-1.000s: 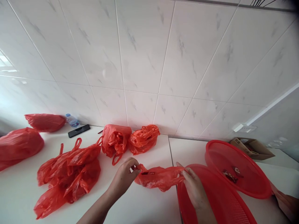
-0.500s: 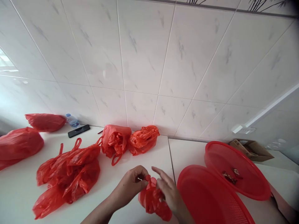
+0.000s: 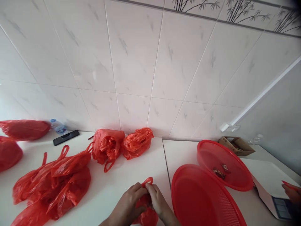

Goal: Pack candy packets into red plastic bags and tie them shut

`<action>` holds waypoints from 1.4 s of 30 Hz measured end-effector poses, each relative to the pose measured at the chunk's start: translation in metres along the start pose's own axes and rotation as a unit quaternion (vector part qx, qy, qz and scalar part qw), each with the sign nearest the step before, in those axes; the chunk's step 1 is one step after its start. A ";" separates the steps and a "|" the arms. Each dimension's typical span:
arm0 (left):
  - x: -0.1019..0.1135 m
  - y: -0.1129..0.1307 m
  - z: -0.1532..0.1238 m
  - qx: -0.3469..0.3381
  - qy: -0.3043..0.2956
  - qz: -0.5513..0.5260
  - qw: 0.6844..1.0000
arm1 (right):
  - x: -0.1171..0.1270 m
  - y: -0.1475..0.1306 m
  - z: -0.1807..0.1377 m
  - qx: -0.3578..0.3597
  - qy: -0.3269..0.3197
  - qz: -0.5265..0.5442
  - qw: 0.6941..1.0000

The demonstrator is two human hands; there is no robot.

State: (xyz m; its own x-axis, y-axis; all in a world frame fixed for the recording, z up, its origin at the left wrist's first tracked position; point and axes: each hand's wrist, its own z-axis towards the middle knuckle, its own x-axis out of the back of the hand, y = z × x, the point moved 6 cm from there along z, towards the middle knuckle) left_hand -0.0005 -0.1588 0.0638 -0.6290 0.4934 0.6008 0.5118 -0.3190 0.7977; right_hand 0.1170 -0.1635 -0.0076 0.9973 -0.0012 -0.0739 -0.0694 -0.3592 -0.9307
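Observation:
At the bottom centre, a small red plastic bag (image 3: 150,216) is gathered at its neck between my two hands. My left hand (image 3: 130,201) pinches the gathered plastic from the left. From the right, the fingers of my right hand (image 3: 157,199) press on the same neck. A short loop of red plastic sticks up above my fingertips. What the bag holds is hidden by the plastic and my hands. To the left lies a heap of red plastic bags (image 3: 58,185) with their handles up.
Two red plastic baskets stand right: the near one (image 3: 192,194), and the far one (image 3: 237,157) holding small wrapped packets (image 3: 218,172). At the back are bunched red bags (image 3: 108,144), a phone (image 3: 66,137), a bottle (image 3: 58,127) and a cardboard box (image 3: 236,146). Another person's hand (image 3: 291,191) shows far right.
My right hand, whose fingers were stretched apart, has closed onto the bag's neck beside my left. The view has turned right, bringing another person's hand into sight.

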 end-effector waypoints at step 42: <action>-0.023 -0.054 0.024 0.121 0.014 -0.006 0.993 | 0.031 -0.011 0.020 0.076 0.041 -0.072 0.994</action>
State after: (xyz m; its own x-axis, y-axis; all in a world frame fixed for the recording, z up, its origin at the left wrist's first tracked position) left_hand 0.0001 -0.1331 0.0054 -0.6501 0.4718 0.5956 0.6277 -0.1084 0.7709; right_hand 0.1480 -0.1407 -0.0072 0.9954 -0.0386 0.0871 0.0768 -0.2158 -0.9734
